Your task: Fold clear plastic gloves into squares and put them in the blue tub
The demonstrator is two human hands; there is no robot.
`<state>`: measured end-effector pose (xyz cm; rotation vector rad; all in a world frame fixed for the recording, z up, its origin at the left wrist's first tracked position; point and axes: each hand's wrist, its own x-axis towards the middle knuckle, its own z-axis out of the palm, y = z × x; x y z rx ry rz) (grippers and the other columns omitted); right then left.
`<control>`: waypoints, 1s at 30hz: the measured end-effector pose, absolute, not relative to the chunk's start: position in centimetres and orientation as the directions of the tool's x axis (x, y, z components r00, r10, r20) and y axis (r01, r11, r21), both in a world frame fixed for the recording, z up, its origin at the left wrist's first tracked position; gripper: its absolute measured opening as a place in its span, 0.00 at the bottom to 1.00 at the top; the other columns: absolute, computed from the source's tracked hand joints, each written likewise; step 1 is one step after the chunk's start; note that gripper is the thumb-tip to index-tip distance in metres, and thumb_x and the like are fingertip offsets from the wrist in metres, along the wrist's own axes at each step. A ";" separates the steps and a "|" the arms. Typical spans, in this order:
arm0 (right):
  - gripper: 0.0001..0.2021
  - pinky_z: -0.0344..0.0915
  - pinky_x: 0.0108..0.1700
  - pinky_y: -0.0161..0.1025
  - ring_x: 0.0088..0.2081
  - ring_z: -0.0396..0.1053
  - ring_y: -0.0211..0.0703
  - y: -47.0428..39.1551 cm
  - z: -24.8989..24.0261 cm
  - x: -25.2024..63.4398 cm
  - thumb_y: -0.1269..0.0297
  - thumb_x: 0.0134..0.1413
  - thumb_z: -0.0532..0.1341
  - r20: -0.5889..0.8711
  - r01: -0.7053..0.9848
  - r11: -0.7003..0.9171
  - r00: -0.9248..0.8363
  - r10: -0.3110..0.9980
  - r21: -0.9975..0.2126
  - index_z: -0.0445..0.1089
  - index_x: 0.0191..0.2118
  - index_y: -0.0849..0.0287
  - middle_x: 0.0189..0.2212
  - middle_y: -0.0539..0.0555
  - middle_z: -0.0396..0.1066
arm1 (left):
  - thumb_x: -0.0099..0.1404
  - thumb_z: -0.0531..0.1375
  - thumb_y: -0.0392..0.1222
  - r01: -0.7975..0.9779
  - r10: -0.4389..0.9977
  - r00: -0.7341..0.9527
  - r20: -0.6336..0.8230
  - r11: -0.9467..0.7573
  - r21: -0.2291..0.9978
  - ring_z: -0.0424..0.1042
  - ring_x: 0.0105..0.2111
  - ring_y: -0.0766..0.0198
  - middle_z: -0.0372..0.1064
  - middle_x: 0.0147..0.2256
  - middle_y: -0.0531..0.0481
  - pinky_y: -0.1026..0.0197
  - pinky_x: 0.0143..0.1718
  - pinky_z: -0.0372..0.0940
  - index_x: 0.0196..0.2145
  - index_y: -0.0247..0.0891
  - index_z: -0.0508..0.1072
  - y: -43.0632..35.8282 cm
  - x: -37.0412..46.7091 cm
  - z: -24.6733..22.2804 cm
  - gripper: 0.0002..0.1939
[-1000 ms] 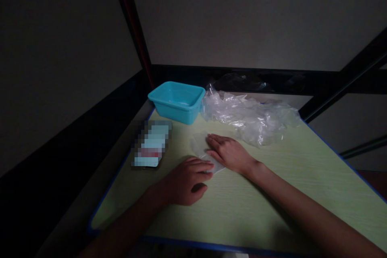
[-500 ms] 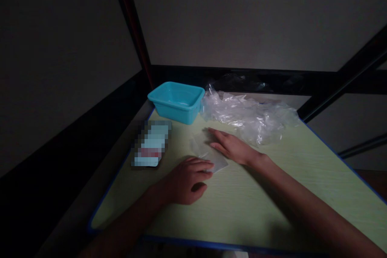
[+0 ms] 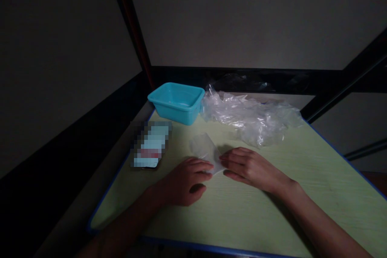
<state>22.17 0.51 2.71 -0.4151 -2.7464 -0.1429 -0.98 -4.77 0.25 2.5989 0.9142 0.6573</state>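
Note:
A small clear plastic bag (image 3: pixel 203 145) lies flat on the pale green table (image 3: pixel 187 221), between my hands. My left hand (image 3: pixel 189 181) rests with its fingertips on the bag's near left edge, fingers bent a little and thumb apart from them. At the bag's right edge, my right hand (image 3: pixel 248 167) touches the near corner with its fingertips, its fingers held close together. Whether they pinch the film is too small to tell.
A turquoise basin (image 3: pixel 175 111) stands at the back left of the table. Right of it spreads a heap of crumpled clear plastic (image 3: pixel 256 121). A phone with a blurred screen (image 3: pixel 152 143) lies near the left edge. Walls rise behind and left.
My right hand has moved back toward me and slightly right, from above the bag's far part to its near right corner, and its fingers have drawn together. My left hand has stayed in place.

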 end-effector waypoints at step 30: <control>0.15 0.60 0.27 0.38 0.25 0.65 0.39 0.1 1.9 21.7 0.73 0.63 0.46 0.416 0.287 0.925 -0.894 0.166 0.248 0.70 0.34 0.63 0.25 0.53 0.72 | 0.56 0.56 0.33 0.493 0.646 0.700 0.306 -0.746 0.447 0.66 0.49 0.55 0.68 0.49 0.42 0.50 0.51 0.60 0.42 0.35 0.71 -4.7 -1.0 0.3 0.15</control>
